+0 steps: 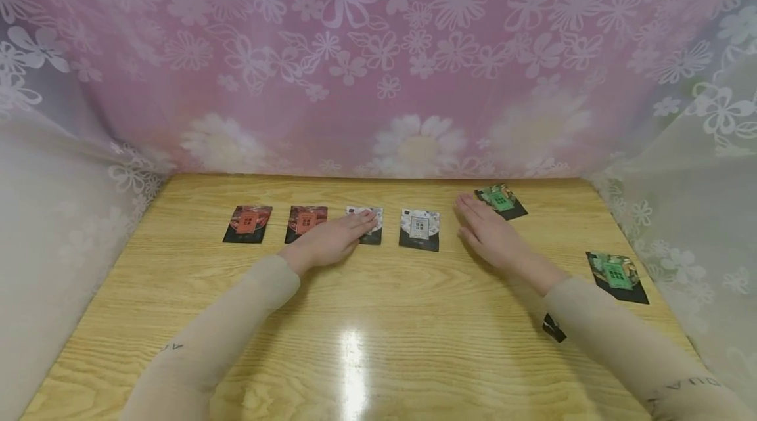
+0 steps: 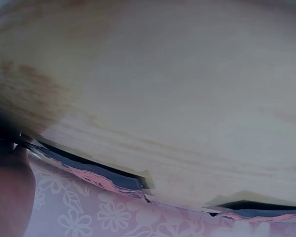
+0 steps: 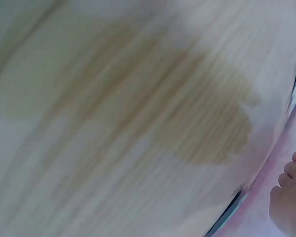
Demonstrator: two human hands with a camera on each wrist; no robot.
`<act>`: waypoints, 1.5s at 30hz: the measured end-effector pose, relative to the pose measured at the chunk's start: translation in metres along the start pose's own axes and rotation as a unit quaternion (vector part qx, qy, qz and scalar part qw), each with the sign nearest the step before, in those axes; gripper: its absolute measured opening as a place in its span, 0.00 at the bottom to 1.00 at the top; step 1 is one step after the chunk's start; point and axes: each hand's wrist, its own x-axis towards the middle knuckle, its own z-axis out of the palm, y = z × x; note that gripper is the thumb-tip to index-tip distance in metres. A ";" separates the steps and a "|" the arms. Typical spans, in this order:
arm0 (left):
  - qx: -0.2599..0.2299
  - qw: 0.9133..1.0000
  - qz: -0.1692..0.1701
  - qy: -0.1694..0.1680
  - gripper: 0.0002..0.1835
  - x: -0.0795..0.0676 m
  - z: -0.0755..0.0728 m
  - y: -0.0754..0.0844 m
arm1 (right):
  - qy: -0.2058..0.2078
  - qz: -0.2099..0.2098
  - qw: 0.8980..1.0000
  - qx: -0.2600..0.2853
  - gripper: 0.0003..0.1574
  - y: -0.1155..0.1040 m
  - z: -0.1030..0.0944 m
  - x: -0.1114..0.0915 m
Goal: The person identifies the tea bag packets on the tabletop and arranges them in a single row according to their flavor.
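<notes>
My left hand (image 1: 328,242) lies with extended fingers over a white-and-black packet (image 1: 372,237), covering part of it. Left of that are two red-and-black packets, the nearer one (image 1: 305,219) partly behind the hand and the outer one (image 1: 247,224) in full view. A second white-and-black packet (image 1: 420,229) lies between the hands. My right hand (image 1: 493,237) has its fingers straight, fingertips right at the left edge of a tilted green-and-black packet (image 1: 501,201). Low along the table, the left wrist view shows a red packet (image 2: 103,180) nearly edge-on.
Another green-and-black packet (image 1: 618,276) lies at an angle near the right side of the wooden table (image 1: 414,355), beyond the right forearm. A small black piece (image 1: 554,328) shows beneath the right sleeve. Flowered pink curtain (image 1: 355,79) hangs behind the table, with pale curtains at both sides.
</notes>
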 end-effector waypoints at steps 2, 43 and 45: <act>0.004 1.000 0.002 0.002 0.32 0.000 0.001 -0.001 | -0.006 0.009 1.000 -0.004 0.38 0.010 -0.001 -0.003; 0.010 1.000 -0.008 0.003 0.31 0.002 0.002 -0.001 | -0.083 0.061 0.994 -0.024 0.38 0.078 -0.006 -0.012; 0.011 1.000 -0.006 0.004 0.32 0.002 0.001 -0.001 | -0.074 0.065 0.995 -0.012 0.38 0.077 -0.004 -0.013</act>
